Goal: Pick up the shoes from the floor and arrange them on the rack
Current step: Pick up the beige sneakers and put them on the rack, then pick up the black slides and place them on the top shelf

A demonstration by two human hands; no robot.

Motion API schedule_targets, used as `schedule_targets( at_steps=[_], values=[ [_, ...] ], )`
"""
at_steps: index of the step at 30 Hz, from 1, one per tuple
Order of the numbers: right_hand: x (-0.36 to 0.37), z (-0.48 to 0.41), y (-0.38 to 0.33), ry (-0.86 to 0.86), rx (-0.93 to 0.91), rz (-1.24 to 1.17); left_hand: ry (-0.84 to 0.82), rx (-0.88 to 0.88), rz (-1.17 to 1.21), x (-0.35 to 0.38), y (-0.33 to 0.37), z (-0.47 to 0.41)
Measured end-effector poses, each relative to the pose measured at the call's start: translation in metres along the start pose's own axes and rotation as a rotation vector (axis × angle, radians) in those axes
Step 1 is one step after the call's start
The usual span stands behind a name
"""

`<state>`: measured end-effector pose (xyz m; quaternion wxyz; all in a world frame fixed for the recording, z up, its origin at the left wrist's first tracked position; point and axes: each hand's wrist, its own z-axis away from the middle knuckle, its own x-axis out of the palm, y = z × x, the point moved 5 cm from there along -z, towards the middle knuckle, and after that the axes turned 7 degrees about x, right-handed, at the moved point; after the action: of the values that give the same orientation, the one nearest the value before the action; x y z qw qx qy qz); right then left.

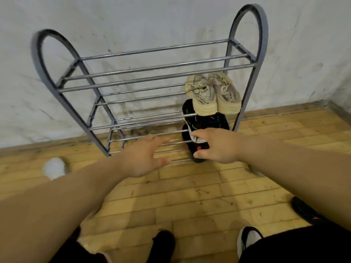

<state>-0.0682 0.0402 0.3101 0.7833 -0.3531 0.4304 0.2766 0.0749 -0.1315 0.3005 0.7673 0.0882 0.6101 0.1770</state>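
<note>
A grey metal shoe rack (152,73) with several tiers of bars stands against the wall. A pair of cream sneakers (212,93) sits at the right end of its second tier. Below them a black shoe (207,120) lies on a lower tier. My right hand (216,147) grips another black shoe with white and red marks (197,144) at the right end of the lowest bars. My left hand (146,156) hovers open, fingers spread, just in front of the lowest bars. A white shoe (55,168) lies on the floor to the left.
A yellow wooden floor (190,196) spreads before the rack. A dark shoe (303,209) lies at the right edge under my right forearm. My own feet, one dark (163,243) and one white with black straps (248,238), are at the bottom. A stained white wall (171,21) stands behind.
</note>
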Motion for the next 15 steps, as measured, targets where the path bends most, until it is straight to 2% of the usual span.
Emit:
schedule_targets(
  at_steps=[8,12,15],
  values=[
    [0.114,0.014,-0.07,-0.301,-0.152,0.329,-0.425,-0.141,0.047,0.017,-0.07,0.119],
    [0.197,-0.001,-0.096,-0.482,-0.164,0.344,-0.462,-0.153,-0.018,0.019,-0.111,0.148],
    [0.261,-0.023,-0.106,-0.541,-0.192,0.329,-0.451,-0.208,0.046,0.05,-0.149,0.164]
  ],
)
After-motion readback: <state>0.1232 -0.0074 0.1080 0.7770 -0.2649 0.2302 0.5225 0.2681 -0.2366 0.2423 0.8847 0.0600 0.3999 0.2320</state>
